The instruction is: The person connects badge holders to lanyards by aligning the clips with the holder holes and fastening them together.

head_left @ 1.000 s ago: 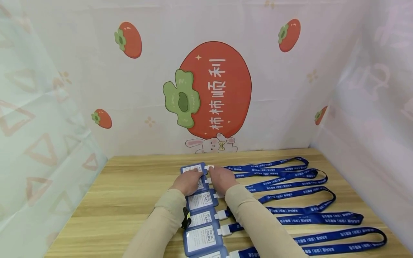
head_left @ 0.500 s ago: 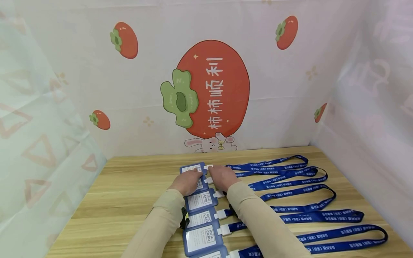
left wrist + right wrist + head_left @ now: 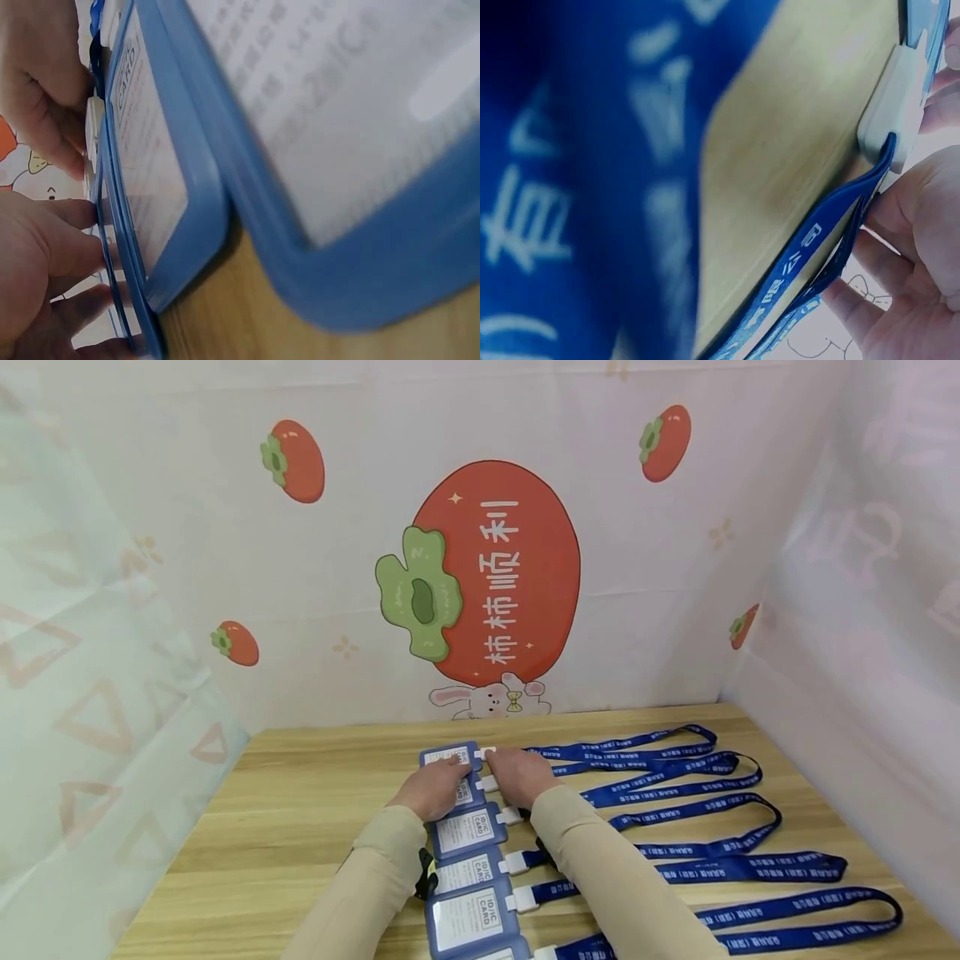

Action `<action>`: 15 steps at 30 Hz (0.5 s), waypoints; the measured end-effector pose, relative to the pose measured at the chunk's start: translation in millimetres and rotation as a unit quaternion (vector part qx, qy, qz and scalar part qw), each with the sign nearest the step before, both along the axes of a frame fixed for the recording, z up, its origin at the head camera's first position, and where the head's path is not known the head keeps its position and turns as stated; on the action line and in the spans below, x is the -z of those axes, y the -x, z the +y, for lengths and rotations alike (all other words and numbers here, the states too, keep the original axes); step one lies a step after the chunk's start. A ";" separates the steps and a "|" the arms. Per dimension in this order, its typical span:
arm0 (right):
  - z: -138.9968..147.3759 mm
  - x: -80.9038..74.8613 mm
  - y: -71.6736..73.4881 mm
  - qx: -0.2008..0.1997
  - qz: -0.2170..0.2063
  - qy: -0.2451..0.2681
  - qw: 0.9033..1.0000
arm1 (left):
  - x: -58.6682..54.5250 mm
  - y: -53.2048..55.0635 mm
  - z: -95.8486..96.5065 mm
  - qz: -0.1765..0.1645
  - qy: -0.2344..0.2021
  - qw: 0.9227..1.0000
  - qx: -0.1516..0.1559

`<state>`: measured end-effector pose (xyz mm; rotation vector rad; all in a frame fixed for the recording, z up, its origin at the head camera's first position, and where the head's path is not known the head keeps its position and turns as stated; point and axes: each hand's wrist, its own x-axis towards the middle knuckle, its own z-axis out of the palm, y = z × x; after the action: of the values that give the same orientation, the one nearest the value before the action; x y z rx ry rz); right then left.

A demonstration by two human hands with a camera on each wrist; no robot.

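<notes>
In the head view, my left hand [image 3: 430,789] holds the farthest blue ID card holder [image 3: 442,755] by its near right side. My left wrist view shows fingers [image 3: 82,307] of that hand along the holder's clear edge. My right hand [image 3: 522,777] pinches the white clip [image 3: 487,752] joining that holder to its lanyard. In the right wrist view, fingers [image 3: 881,259] of my right hand lie against the blue lanyard [image 3: 810,229] beside a white clip [image 3: 889,109]. A second card holder [image 3: 467,795] lies just nearer, partly hidden under the left hand.
More blue card holders [image 3: 468,831] run in an overlapping column toward the front edge. Their blue lanyards [image 3: 742,867] stretch rightward in loops over the wooden table [image 3: 300,827]. A white cloth wall [image 3: 337,552] with persimmon prints rises behind.
Both hands stay at the farthest holder and its clip with hardly any movement. The head view has shifted slightly.
</notes>
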<state>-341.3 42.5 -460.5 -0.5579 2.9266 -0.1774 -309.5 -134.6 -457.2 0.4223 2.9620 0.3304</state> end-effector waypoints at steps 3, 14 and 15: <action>4.7 1.1 -0.9 -0.004 0.000 0.014 1.000 | -0.6 -0.9 -1.9 0.003 -0.015 1.000 0.001; 9.4 5.1 -1.5 0.000 -0.009 0.051 0.999 | 2.0 -6.5 -5.6 0.026 -0.058 0.998 -0.029; 9.1 5.5 -1.7 0.000 -0.009 0.047 0.999 | 2.4 -7.3 -6.3 0.029 -0.061 0.997 -0.033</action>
<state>-339.7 51.6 -466.0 -0.5667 2.9136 -0.3208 -302.2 -141.0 -459.6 0.3534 3.0279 0.5159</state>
